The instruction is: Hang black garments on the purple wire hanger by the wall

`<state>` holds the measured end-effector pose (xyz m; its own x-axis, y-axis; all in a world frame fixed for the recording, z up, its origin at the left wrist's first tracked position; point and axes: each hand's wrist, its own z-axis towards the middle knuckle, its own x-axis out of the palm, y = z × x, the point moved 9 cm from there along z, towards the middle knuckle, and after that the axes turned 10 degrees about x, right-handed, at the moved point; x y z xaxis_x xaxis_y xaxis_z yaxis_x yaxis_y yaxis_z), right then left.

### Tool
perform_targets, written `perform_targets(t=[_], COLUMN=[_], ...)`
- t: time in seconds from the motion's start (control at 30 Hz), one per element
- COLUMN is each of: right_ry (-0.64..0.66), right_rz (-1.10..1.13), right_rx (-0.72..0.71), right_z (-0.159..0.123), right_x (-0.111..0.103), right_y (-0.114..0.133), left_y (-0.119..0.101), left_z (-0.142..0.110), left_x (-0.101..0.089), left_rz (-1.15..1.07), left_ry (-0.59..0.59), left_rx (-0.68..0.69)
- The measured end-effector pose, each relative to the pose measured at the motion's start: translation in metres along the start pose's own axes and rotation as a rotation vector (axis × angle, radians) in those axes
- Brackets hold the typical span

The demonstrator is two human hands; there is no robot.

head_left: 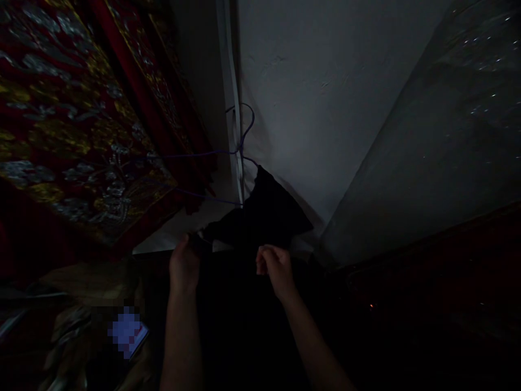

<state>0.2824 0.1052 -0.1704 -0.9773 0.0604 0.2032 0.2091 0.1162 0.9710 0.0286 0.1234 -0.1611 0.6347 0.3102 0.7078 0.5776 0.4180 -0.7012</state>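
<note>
pale wall (317,92) in dimness; left hand (185,263) grips black cloth (277,209), right hand (277,266) curled, contents unclear.

We see deep red embroidered cloth (93,125) patterned with silvery and yellow-gold floral shapes. The cord (195,155) looks purple. We see plain black fabric (277,209), a dim grey wall (317,92), and a pixelated blue-violet screen (128,331) with small dark-red patches.
</note>
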Motion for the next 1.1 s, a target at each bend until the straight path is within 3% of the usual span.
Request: perform_targets(t=[0.07,0.13,0.23,0.33,0.43,0.5,0.53,0.67,0.73,0.8,0.87,0.97,1.1], right_ry=[-0.087,-0.1,0.063,0.24,0.273,0.327,0.373,0.537,0.48,0.343,0.229,0.142,0.022], right_rz=[-0.054,-0.134,-0.234,-0.281,-0.325,-0.405,-0.453,-0.548,-0.525,-0.487,-0.491,-0.569,-0.581], right_rx=[-0.026,-0.1,-0.254,-0.3,-0.301,-0.325,-0.337,-0.45,-0.557,-0.626,-0.558,-0.326,-0.278], right_z=[0.005,0.004,-0.007,-0.017,-0.013,-0.01,-0.008,-0.002,0.011,0.034,0.064,0.104,0.114], right_x=[-0.018,-0.021,0.006,0.037,0.042,0.042,0.042,0.04,0.034,0.025,0.02,0.015,-0.012], right_y=[0.002,0.01,0.025,0.031,0.041,0.055,0.064,0.112,0.14,0.157,0.152,0.12,0.11], left_y=[0.003,0.0,-0.003,-0.008,-0.023,-0.026,-0.021,0.031,0.049,0.054,0.048,0.029,-0.003], left_z=[-0.01,-0.025,-0.056,-0.079,-0.081,-0.074,-0.069,-0.064,-0.068,-0.068,-0.06,-0.044,-0.012], left_x=[0.014,0.035,0.072,0.104,0.114,0.109,0.106,0.088,0.078,0.071,0.063,0.045,0.013], left_rz=[-0.005,0.044,0.297,0.525,0.639,0.683,0.694,0.844,0.999,1.142,1.24,1.359,1.603], left_ry=[0.028,0.118,0.339,0.528,0.564,0.574,0.613,0.948,1.137,1.262,1.302,1.308,1.197], left_rx=[-0.002,0.036,0.125,0.283,0.492,0.552,0.516,0.12,0.009,-0.023,-0.035,-0.073,-0.104])
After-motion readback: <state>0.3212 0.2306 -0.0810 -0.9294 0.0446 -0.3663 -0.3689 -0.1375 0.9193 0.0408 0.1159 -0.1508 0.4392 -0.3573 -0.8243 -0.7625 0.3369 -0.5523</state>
